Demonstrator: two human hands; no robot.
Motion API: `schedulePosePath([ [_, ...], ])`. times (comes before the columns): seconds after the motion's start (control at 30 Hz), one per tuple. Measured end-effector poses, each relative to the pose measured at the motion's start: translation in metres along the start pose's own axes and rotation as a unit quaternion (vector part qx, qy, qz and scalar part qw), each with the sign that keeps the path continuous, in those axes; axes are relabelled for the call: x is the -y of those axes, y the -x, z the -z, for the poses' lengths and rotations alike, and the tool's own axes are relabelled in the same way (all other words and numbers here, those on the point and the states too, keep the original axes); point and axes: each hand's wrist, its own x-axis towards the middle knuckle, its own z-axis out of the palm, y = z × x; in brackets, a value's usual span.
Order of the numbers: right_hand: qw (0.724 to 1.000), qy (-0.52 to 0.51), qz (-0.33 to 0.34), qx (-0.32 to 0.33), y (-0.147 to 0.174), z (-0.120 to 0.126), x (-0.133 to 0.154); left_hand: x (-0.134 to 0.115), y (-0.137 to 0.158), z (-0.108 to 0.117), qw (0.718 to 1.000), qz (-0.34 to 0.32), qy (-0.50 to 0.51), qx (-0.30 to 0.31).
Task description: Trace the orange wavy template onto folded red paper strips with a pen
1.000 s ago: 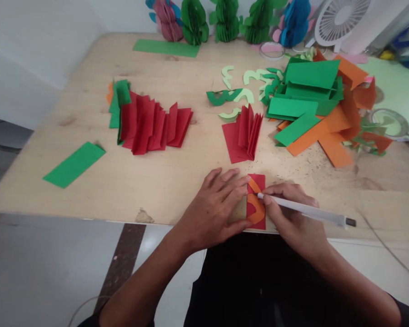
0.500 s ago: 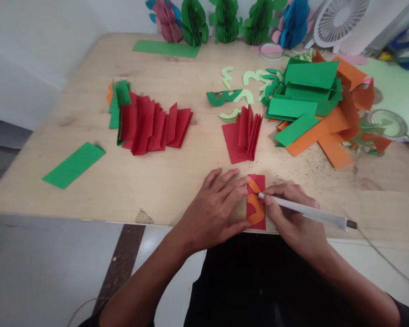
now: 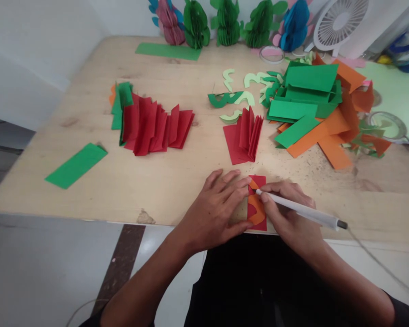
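Note:
A small red paper strip lies at the table's front edge with a curved orange paper piece on top of it. My left hand rests flat from the left, fingers stretched, its fingertips and thumb touching the orange piece's left side. In a pinch grip, my right hand holds a slim white corded pen tool. The tool's tip meets the orange piece near the inner curve, and its dark rear end points right, trailing a thin cord.
Folded red paper stands just beyond my hands. More red folded paper and a green strip lie left. Green strips and orange strips are heaped right. Honeycomb paper figures and a white fan line the back.
My right hand and the pen tool have shifted slightly left and up along the orange piece. My left hand stays in place on the paper.

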Motion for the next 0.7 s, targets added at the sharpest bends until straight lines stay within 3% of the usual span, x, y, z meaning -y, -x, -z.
schedulePosePath([
  [0.43,1.000,-0.004,0.020,0.003,-0.007,-0.008,0.000,-0.001,-0.001,0.001,1.000,0.000,-0.002,0.001],
  [0.7,0.999,-0.032,-0.040,-0.002,0.007,0.006,0.001,-0.001,0.000,0.001,1.000,0.001,-0.001,-0.003],
])
